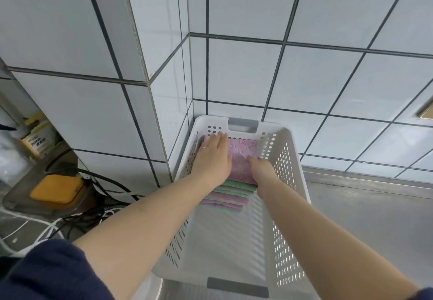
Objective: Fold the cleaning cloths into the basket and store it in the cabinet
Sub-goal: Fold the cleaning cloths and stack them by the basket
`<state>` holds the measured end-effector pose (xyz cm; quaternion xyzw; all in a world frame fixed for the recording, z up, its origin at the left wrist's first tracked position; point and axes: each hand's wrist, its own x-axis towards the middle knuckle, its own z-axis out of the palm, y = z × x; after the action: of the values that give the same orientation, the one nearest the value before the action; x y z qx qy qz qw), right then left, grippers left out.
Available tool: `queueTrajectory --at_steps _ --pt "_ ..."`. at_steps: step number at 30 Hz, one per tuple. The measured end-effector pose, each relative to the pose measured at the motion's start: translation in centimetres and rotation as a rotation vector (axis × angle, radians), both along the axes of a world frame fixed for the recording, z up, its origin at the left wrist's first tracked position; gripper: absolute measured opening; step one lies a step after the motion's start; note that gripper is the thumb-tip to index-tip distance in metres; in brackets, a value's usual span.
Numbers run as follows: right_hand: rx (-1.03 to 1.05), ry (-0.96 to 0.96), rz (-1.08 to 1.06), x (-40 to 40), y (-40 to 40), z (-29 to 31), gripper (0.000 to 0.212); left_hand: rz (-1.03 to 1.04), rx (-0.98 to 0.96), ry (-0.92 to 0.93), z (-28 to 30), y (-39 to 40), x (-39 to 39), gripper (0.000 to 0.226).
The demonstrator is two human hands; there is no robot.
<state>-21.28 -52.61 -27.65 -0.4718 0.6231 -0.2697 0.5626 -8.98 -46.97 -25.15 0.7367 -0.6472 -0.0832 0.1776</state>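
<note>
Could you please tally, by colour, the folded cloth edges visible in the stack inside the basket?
The stack of cloths sits at the far end of the white basket, its layers hard to separate.
Pink, counting the top cloth: about 3
Green: about 3
Total: about 6; both hands hide part of the stack.

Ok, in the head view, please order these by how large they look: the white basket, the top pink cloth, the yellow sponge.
1. white basket, by far the largest.
2 and 3. yellow sponge and top pink cloth look alike; both hands cover part of the cloth, so I do not rank them.
</note>
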Motion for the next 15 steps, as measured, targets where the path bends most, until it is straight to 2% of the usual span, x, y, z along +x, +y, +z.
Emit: queueTrajectory --at_steps 2,5,9,15 --pt "-0.009 0.017 0.009 0.2 0.3 0.4 0.044 -0.103 0.034 -0.105 -0.5 -0.2 -0.5 0.055" --pt "-0.004 -0.01 0.067 0.6 0.8 0.3 0.056 -0.116 0.135 -0.172 -1.1 -0.3 -1.2 0.053" --pt "-0.008 -0.036 0.135 1.2 1.5 -0.5 0.06 -0.04 0.184 -0.167 -1.9 -0.2 -0.3 0.055" --pt "-0.017 -0.038 0.222 1.7 2.4 -0.9 0.059 -0.014 0.368 -0.172 -3.3 -0.1 0.5 0.061"
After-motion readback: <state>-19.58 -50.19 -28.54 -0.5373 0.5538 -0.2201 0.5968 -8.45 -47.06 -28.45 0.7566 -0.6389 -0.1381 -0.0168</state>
